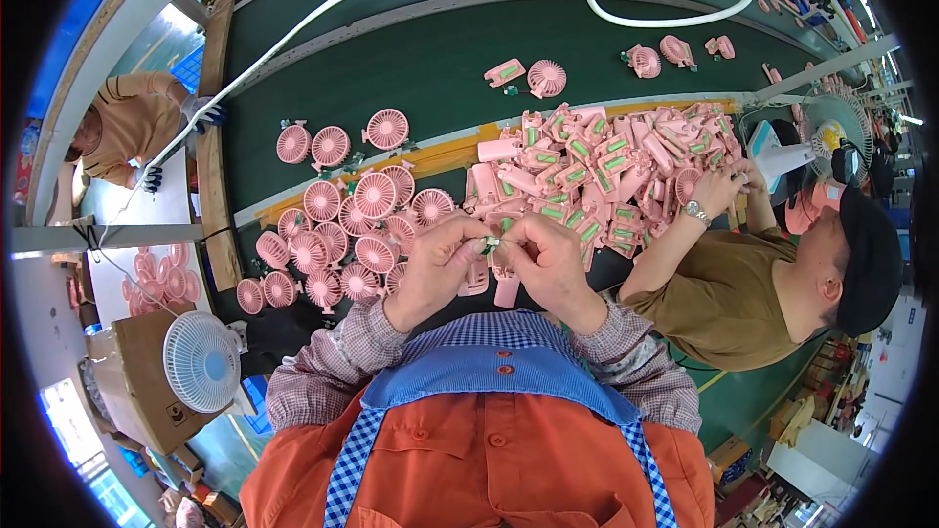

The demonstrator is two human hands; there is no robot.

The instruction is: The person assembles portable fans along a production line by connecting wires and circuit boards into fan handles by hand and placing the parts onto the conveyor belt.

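My left hand (442,264) and my right hand (550,266) meet in front of my chest, fingertips pinched together. Between them is a small green part (490,244), perhaps a little circuit board; its details are too small to make out. Just below my fingers, partly hidden, a pink handle piece (506,291) points down. Beyond my right hand lies a big heap of pink fan handles (587,161), many with green cells showing. Round pink fan heads (376,196) are clustered beyond and beside my left hand.
A co-worker (729,284) in a brown shirt handles pieces at the heap's right side. Another person (147,127) is at the far left. A green conveyor belt (323,68) with scattered fan parts runs behind. A white cable (293,39) hangs across; a white desk fan (201,362) stands at left.
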